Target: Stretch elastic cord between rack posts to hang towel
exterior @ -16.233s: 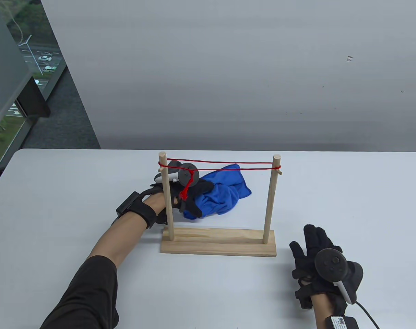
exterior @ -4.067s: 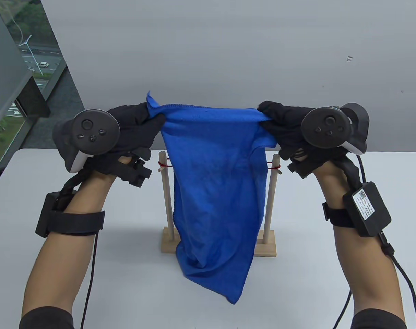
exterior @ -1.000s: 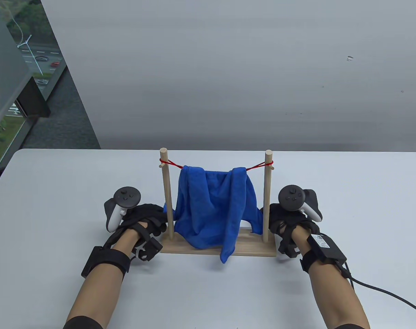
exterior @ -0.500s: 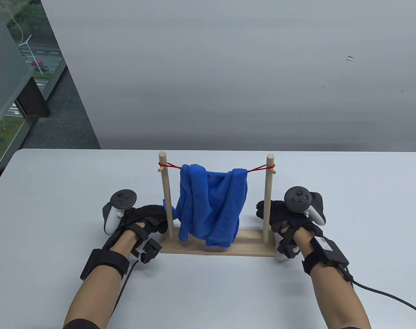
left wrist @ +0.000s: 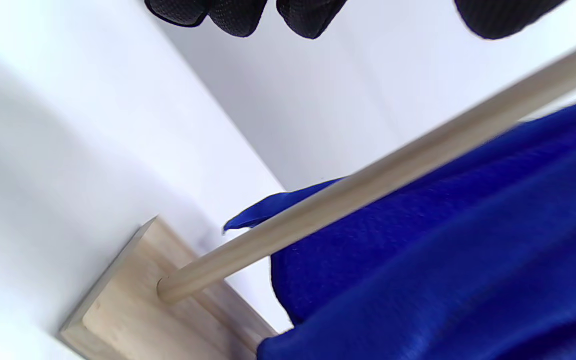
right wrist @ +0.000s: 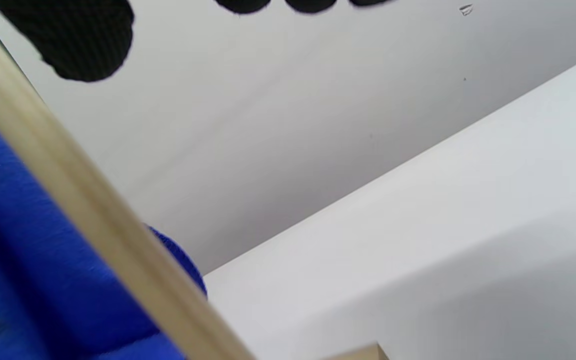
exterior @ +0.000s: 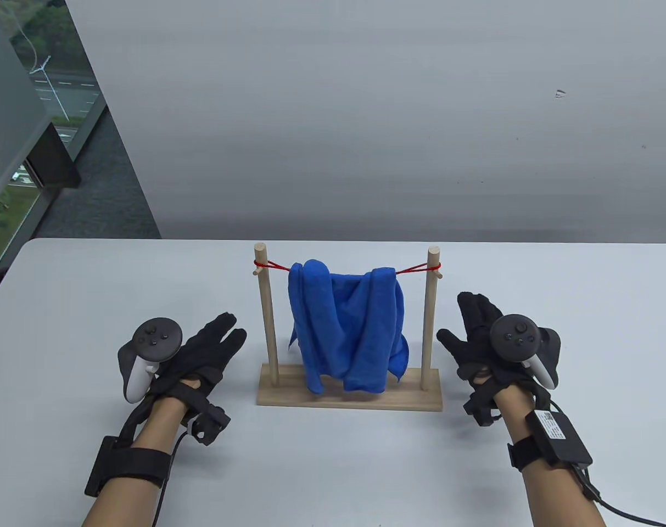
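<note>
Both hands off the rack now! A moment ago my fingers were at the posts; now my left hand [exterior: 201,357] and right hand [exterior: 483,343] rest spread flat, holding nothing. Between them the crumpled blue cloth towel [exterior: 346,324] hangs on the thin red elastic cord [exterior: 412,269] — looks done. The cord's middle is hidden under cloth.

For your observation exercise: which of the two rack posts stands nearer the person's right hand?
The post on the table view's right; the right hand lies beside it, open.
</note>
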Tool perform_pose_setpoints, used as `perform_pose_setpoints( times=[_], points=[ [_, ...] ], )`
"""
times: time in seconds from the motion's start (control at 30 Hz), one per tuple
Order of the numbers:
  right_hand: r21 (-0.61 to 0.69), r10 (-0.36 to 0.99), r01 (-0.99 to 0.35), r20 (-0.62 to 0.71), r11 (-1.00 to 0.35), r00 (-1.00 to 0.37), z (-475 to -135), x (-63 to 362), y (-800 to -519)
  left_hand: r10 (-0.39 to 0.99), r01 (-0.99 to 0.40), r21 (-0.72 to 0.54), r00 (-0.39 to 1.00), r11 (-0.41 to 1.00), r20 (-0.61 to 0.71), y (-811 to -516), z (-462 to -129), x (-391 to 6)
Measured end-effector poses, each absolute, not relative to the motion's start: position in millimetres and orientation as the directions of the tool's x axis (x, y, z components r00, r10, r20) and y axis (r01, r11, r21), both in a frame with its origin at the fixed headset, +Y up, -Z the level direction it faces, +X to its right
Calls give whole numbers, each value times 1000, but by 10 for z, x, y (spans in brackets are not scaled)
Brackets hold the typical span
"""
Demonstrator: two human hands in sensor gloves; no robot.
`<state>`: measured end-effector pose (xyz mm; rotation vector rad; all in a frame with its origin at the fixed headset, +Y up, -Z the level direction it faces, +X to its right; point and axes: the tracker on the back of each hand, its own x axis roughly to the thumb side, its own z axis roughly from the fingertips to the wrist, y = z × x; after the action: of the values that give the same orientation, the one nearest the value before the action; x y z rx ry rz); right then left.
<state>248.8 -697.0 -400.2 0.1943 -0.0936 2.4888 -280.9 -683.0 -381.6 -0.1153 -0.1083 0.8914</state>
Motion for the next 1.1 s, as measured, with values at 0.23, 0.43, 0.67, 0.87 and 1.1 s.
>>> perform_pose_setpoints(
  times=[0.23,0.43,0.67,0.87,1.1],
  points=[
    [-162,338,-361,153,-918,-929,-3505,2473,-6930,631,-641,33,762,767,146,-6637,-3368,-2695],
    [-192,273,-293,124,-937,-954,-3203,2441,-6968,381,-402,158,912,902,151,-6746,-3147,-2528],
    [-124,116,-125,78,-984,-990,-3104,2415,-7066,203,-224,161,970,961,135,-6832,-2988,-2431],
    [-41,65,-66,33,-997,-997,-3127,2388,-7137,260,-275,128,958,953,123,-6848,-2932,-2479],
    [-31,67,-67,9,-997,-998,-3124,2395,-7134,299,-306,95,951,947,84,-6900,-2946,-2531]
  ],
)
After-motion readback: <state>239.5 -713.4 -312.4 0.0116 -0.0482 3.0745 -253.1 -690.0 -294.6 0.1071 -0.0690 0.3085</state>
